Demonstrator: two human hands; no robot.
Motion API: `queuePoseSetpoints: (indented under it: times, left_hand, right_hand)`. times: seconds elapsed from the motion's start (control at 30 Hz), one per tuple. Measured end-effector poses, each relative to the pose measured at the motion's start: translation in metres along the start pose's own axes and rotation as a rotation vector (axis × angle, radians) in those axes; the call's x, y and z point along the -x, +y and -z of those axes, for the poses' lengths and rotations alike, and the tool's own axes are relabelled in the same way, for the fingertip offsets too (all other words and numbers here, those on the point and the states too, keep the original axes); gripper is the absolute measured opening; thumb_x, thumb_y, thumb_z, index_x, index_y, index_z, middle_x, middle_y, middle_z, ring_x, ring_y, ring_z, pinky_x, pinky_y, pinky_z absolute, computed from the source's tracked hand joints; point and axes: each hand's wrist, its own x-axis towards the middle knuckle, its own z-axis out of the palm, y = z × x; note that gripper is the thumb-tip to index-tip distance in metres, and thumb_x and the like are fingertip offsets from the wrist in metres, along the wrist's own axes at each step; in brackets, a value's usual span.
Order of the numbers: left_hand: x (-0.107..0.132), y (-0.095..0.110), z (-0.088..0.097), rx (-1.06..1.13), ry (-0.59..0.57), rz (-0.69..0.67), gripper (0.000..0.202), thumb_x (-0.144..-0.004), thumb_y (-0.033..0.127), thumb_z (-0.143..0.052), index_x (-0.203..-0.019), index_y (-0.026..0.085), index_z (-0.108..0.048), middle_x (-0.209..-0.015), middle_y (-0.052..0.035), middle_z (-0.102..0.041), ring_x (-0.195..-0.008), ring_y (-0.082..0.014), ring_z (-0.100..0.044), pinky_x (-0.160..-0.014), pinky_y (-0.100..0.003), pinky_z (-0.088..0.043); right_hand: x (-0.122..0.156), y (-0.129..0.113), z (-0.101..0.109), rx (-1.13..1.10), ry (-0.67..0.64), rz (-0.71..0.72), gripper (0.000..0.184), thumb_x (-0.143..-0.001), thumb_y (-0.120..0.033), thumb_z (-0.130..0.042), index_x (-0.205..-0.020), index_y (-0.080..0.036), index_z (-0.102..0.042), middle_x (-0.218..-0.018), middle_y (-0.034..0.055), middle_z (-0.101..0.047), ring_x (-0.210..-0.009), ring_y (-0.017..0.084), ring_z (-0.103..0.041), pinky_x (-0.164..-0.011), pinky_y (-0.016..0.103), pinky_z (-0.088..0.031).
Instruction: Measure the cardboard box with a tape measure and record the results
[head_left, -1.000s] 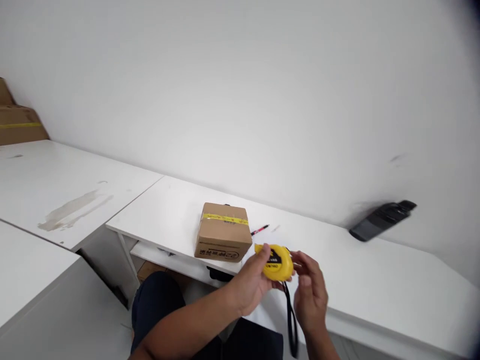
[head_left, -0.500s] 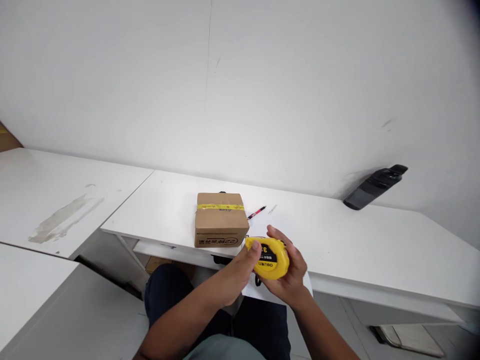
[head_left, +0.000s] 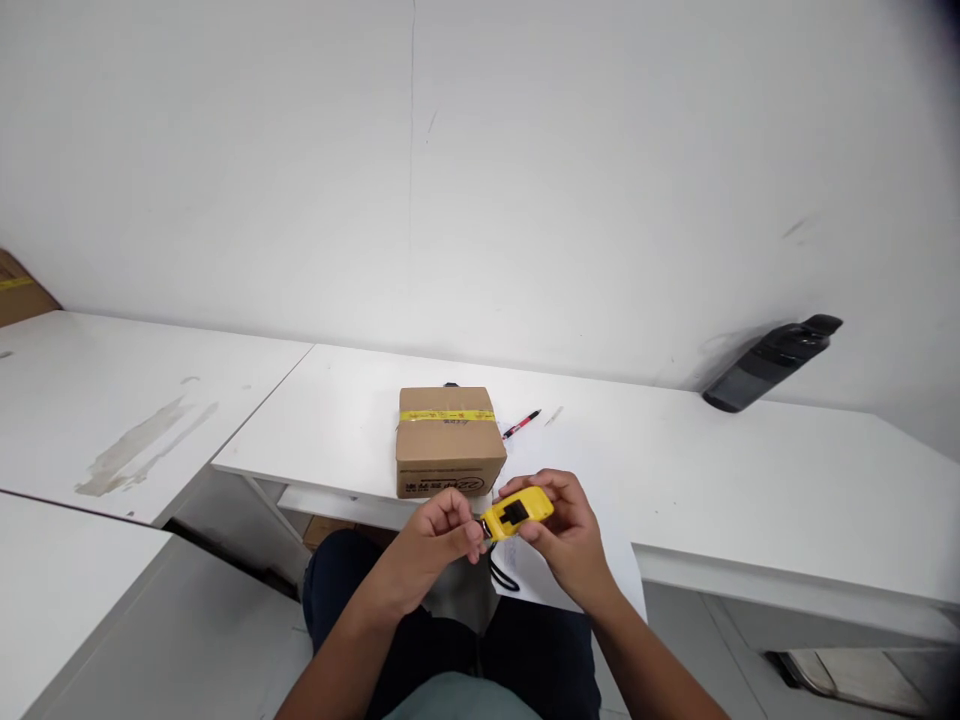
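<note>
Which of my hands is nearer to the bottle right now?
Right. Your right hand, around the tape measure, is left of the bottle and closer to you; your left hand is farther left, at the tape measure's end.

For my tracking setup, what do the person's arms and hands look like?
The left hand and right hand are bare, with no gloves, watch or bracelet visible. No sleeves show on the forearms. A grey-green top and dark navy trousers show.

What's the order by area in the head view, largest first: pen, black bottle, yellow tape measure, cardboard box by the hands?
1. Cardboard box
2. Black bottle
3. Yellow tape measure, partly covered
4. Pen
</note>
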Motion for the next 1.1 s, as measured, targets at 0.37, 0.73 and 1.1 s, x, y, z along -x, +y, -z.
queuePoseSetpoints:
  times: [0.37, 0.73, 1.1]
  left_hand:
    - [0.000, -0.010, -0.005, -0.334, 0.171, -0.148, 0.052, -0.078, 0.067, -0.063, -0.065, 0.019, -0.049, -0.062, 0.0023, -0.049, -0.061, -0.0114, -0.040, -0.063, -0.025, -0.033]
    - [0.056, 0.053, 0.150, -0.282, 0.909, -0.382, 0.032, -0.067, 0.047, -0.071, -0.060, 0.021, -0.053, -0.050, 0.0048, -0.044, -0.057, -0.0151, -0.049, -0.062, -0.029, -0.046]
    - [0.024, 0.062, 0.165, -0.745, 0.807, -0.223, 0.037, -0.078, 0.050, -0.057, -0.056, 0.021, -0.050, -0.056, 0.0028, -0.049, -0.063, -0.0158, -0.048, -0.065, -0.027, -0.040]
  right_hand:
    - [-0.001, -0.006, -0.001, 0.052, -0.075, 0.092, 0.038, -0.079, -0.035, -0.079, -0.114, -0.033, -0.067, -0.107, 0.0068, -0.069, -0.101, 0.025, -0.070, -0.083, 0.041, -0.061]
    - [-0.048, 0.005, 0.091, 0.167, 0.412, 0.002, 0.053, -0.073, -0.033, -0.081, -0.121, -0.029, -0.059, -0.118, 0.0078, -0.066, -0.099, 0.022, -0.064, -0.080, 0.041, -0.057]
    - [-0.068, 0.025, 0.095, 0.337, 0.406, -0.058, 0.047, -0.076, -0.047, -0.075, -0.118, -0.025, -0.068, -0.119, 0.0077, -0.064, -0.105, 0.023, -0.062, -0.092, 0.048, -0.053]
